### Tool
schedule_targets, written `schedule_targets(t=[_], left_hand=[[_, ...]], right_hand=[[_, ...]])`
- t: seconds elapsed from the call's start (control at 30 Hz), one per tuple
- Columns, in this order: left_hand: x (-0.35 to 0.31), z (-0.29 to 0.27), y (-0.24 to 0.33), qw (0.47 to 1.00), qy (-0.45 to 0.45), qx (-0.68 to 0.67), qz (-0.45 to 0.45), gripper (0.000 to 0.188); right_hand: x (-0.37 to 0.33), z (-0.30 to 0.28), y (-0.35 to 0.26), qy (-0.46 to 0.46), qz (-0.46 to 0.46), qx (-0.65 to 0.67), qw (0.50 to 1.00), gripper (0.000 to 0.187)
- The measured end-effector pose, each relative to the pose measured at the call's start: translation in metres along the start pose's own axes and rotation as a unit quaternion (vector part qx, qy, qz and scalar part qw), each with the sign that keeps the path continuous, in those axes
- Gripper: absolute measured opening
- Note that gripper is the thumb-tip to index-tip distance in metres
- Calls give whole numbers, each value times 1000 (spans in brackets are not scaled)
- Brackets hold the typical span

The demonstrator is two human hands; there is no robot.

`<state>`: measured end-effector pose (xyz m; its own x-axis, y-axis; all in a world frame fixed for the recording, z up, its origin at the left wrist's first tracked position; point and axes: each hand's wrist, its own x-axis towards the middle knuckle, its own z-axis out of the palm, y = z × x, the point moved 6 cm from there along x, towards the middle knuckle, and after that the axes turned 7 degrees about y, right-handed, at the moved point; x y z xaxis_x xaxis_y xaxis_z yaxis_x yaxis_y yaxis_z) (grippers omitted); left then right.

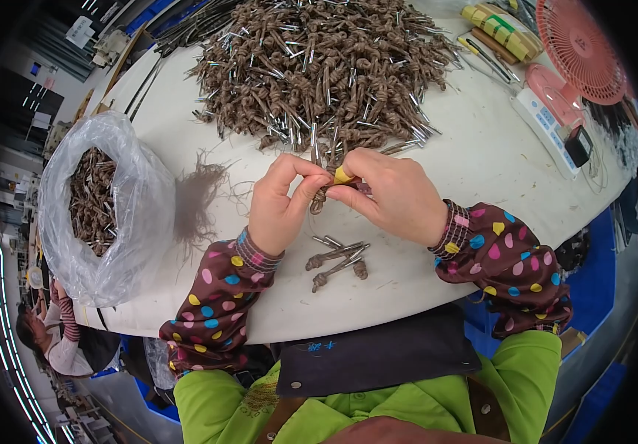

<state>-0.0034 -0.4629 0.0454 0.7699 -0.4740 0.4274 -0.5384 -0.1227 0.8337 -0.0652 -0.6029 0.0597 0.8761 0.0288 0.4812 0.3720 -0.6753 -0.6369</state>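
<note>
Just in front of a big heap, my left hand [282, 194] pinches a knotted brown cord [317, 201] between thumb and forefinger. A shiny metal tip sticks up from that cord, and its knot hangs below my fingertips. My right hand [393, 191] is closed at the same cord, thumb and forefinger meeting the left fingertips. A small yellow piece [342, 176] shows at the right forefinger; whether it is tape or part of a tool I cannot tell. Nearer to me lie several loose knotted cords with metal tips [337, 263].
A large heap of brown knotted cords [326, 66] covers the table's far middle. At left stands a clear plastic bag [145, 200] holding more, beside brown thread scraps [202, 196]. Far right are a pink fan [581, 48], a white power strip [544, 129] and a yellow-wrapped bundle [502, 31].
</note>
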Motion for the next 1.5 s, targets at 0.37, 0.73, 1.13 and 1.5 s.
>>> schedule_targets(t=[0.37,0.73,1.13,1.5], left_hand=[[-1,0,-2,1000,-6,20,-18,5],[-1,0,-4,1000,-1,12,-6,6],[-3,1,-5,1000,-2,14,-10,6],[-7,14,-4,982,-121,-136,-54,11]], right_hand=[[2,0,0,6,-13,26,1000,23],[2,0,7,-33,38,85,995,23],[1,-1,-1,-6,-16,49,999,24],[13,1,29,-20,206,342,917,27]])
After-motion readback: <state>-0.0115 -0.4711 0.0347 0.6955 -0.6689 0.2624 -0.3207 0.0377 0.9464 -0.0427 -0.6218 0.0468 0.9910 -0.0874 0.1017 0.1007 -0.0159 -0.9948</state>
